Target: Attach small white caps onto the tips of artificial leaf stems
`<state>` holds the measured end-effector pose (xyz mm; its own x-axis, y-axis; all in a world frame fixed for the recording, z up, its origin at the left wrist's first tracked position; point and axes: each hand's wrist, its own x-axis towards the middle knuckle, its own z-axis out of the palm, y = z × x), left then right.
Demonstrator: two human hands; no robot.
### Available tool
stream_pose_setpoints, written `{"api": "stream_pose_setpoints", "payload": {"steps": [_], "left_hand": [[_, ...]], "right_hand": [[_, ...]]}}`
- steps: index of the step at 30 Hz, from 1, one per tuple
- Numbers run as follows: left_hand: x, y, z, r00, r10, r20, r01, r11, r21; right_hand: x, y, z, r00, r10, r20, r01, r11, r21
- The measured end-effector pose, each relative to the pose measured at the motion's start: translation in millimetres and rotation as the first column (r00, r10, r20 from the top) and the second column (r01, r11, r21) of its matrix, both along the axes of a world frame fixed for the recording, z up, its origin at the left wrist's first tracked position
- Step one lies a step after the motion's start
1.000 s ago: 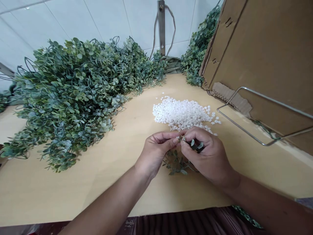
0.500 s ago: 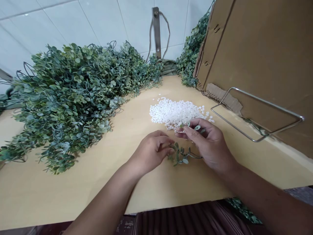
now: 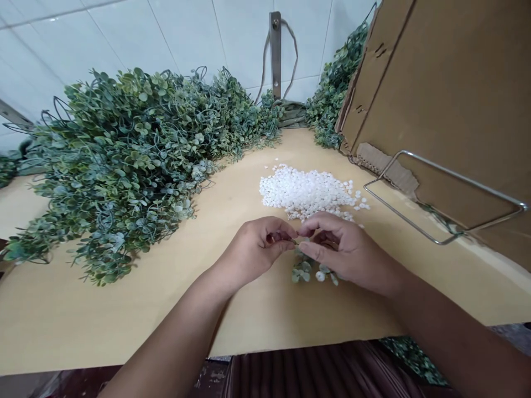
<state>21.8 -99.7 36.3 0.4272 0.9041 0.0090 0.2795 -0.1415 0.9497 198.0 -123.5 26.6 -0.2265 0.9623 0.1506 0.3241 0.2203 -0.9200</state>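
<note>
My left hand (image 3: 261, 243) and my right hand (image 3: 340, 243) meet fingertip to fingertip over the table, in front of a heap of small white plastic pieces (image 3: 307, 190). Both are closed in a pinch on an artificial leaf sprig (image 3: 301, 272), whose green leaves hang below my right fingers. A round white piece (image 3: 320, 276) shows among those leaves. My fingers hide most of the stem and whatever else lies between the fingertips.
A big pile of artificial greenery (image 3: 136, 160) covers the table's left and back. On the right, a cardboard box (image 3: 452, 110) stands with a bent metal wire frame (image 3: 410, 226) before it. A metal strip (image 3: 275, 55) rises against the tiled wall. More greenery (image 3: 415, 359) lies below the table edge.
My right hand has come down and closer to my left, and their fingertips now meet at the sprig. The sprig's leaves have shifted beneath my right hand, and a white piece now shows there.
</note>
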Motion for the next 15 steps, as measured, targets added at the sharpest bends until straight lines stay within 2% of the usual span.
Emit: {"api": "stream_pose_setpoints", "payload": {"steps": [3, 5, 9, 12, 15], "left_hand": [[3, 0, 1.2, 0.993, 0.065, 0.098, -0.059, 0.996, -0.063], [5, 1, 1.1, 0.984, 0.103, 0.146, -0.086, 0.989, -0.124], [6, 9, -2.0, 0.972, 0.138, 0.191, -0.097, 0.973, -0.209], [8, 21, -9.9, 0.973, 0.206, 0.109, -0.186, 0.969, -0.164], [11, 34, -20.3, 0.958, 0.276, -0.084, -0.275, 0.961, 0.023]], "right_hand": [[-7, -2, -4.8, 0.978, 0.019, 0.208, -0.059, 0.980, 0.189], [-8, -4, -5.9, 0.966, 0.013, 0.257, -0.070, 0.974, 0.217], [-7, -5, -6.1, 0.969, -0.022, 0.245, -0.031, 0.977, 0.212], [-5, -6, -6.0, 0.972, -0.056, 0.230, 0.009, 0.980, 0.198], [-2, -4, -6.9, 0.974, -0.079, 0.210, 0.044, 0.985, 0.166]]}}
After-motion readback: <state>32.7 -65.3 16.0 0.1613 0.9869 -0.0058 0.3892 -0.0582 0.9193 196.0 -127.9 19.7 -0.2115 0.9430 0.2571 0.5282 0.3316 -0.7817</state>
